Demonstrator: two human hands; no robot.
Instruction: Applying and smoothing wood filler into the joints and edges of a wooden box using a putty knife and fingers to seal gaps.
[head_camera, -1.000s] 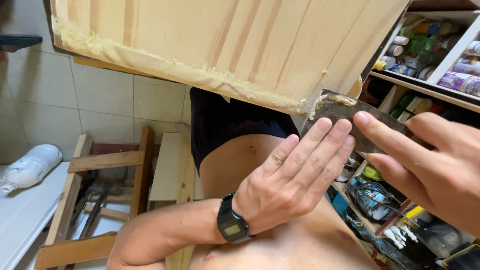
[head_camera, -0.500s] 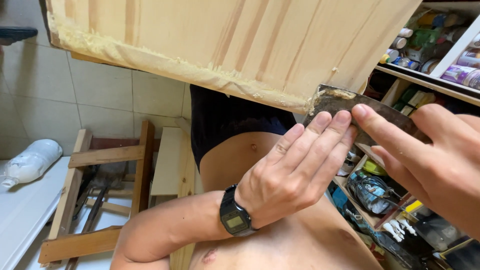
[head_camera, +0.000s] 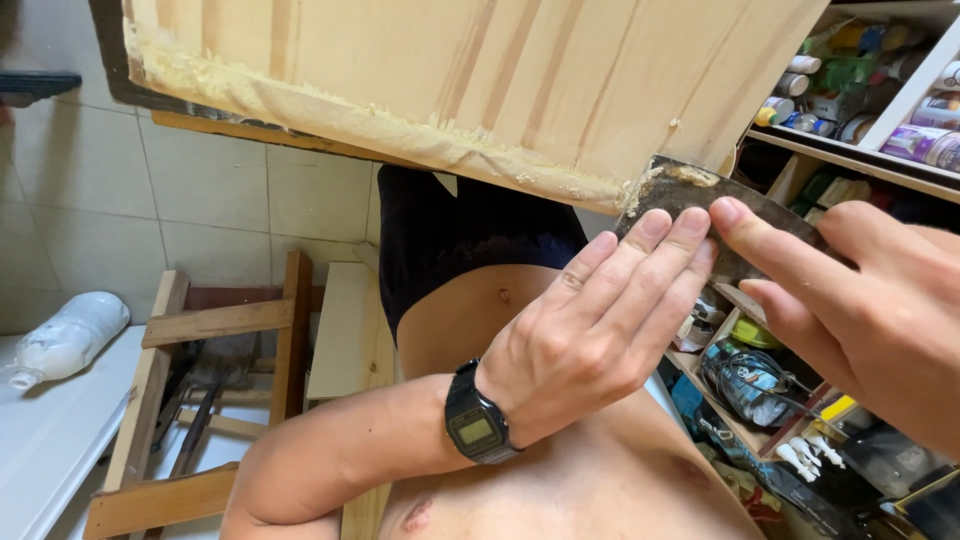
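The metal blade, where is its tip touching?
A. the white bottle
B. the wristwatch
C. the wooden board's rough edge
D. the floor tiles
C: the blade, pressed by the fingers of both hands (left, right), meets the fuzzy, splintered edge of the board, with wood fluff stuck on its tip.

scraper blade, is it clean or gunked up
Gunked up: the metal scraper blade looks dark and stained, with pale wood pulp clinging along its edge by the pine board.

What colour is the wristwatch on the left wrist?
Black, with a greyish display; the wristwatch shows plainly in the head view.
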